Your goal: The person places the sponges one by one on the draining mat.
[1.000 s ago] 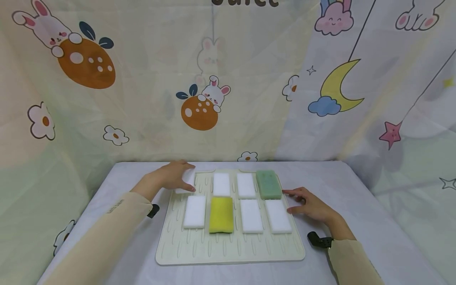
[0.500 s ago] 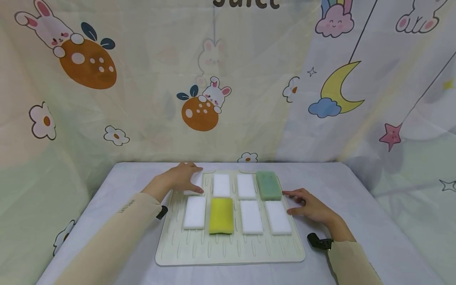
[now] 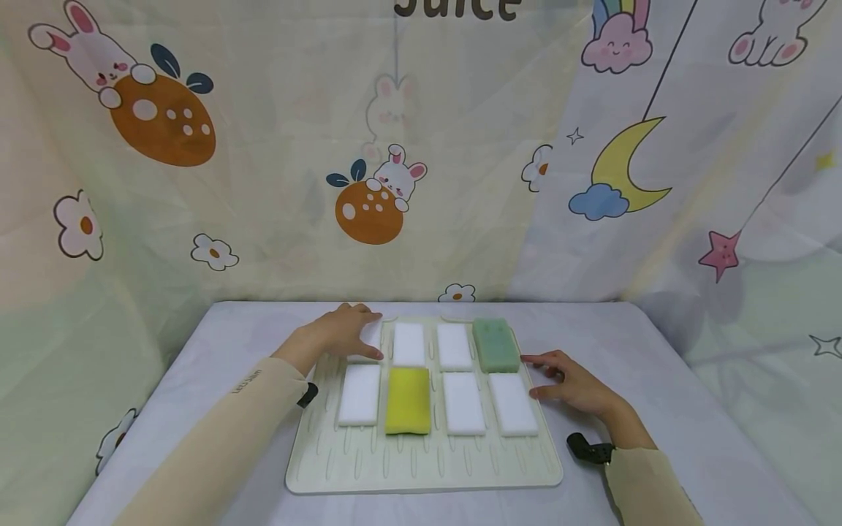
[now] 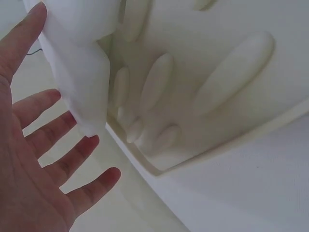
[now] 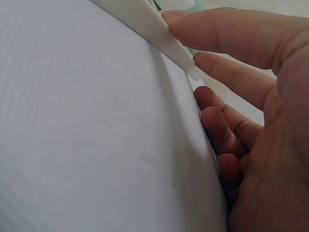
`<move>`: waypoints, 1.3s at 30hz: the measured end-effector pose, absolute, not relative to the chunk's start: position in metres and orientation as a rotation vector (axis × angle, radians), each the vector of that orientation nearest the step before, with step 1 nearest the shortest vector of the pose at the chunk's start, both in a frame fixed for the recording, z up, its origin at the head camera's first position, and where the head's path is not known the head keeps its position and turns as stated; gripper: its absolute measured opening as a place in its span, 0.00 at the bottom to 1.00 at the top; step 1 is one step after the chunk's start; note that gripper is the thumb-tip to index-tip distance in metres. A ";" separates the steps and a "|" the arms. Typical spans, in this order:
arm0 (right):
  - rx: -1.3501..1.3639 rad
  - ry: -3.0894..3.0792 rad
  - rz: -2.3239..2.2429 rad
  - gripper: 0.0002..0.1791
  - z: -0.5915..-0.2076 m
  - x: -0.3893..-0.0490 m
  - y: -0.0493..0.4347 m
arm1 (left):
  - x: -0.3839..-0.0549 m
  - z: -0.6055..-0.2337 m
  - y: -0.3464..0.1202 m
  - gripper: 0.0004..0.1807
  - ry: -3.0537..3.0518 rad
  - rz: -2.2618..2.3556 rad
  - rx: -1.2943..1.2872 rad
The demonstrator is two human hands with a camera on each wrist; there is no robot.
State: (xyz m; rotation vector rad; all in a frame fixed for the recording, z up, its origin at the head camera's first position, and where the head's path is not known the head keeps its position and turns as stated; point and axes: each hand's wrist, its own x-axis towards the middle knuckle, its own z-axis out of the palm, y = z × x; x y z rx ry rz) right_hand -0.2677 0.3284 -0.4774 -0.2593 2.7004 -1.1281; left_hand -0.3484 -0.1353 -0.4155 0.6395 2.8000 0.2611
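My left hand (image 3: 335, 334) spans a white sponge (image 3: 371, 337) at the mat's back left corner, thumb at the near end and fingertips at the far end. In the left wrist view that white sponge (image 4: 84, 87) lies between thumb and fingers, which are spread. My right hand (image 3: 571, 381) touches the right edge of the cream ridged mat (image 3: 421, 464) with thumb and index finger. Its other fingers rest loosely bent near the cloth, seen in the right wrist view. Close to it lie a green sponge (image 3: 496, 345) and a white sponge (image 3: 513, 404).
The mat also bears a yellow sponge (image 3: 408, 400) in the front row and several more white sponges in two rows. A white cloth covers the table (image 3: 592, 321). Behind it hangs a printed curtain (image 3: 276, 183). Dark bands with small devices sit on both wrists.
My left hand has moved rightward, and the back left white sponge has shifted right with it, closer to its neighbour. The right hand stays at the mat's edge.
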 end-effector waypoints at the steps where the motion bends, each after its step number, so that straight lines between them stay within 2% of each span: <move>1: -0.262 2.699 -1.130 0.41 -0.477 -0.267 0.328 | -0.349 -0.416 -0.135 0.54 2.797 0.260 0.641; 23: -0.273 2.703 -1.137 0.41 -0.477 -0.267 0.330 | -0.350 -0.420 -0.133 0.53 2.784 0.306 0.657; 39: -0.218 2.723 -1.090 0.38 -0.484 -0.278 0.335 | -0.346 -0.426 -0.160 0.55 2.814 0.436 0.631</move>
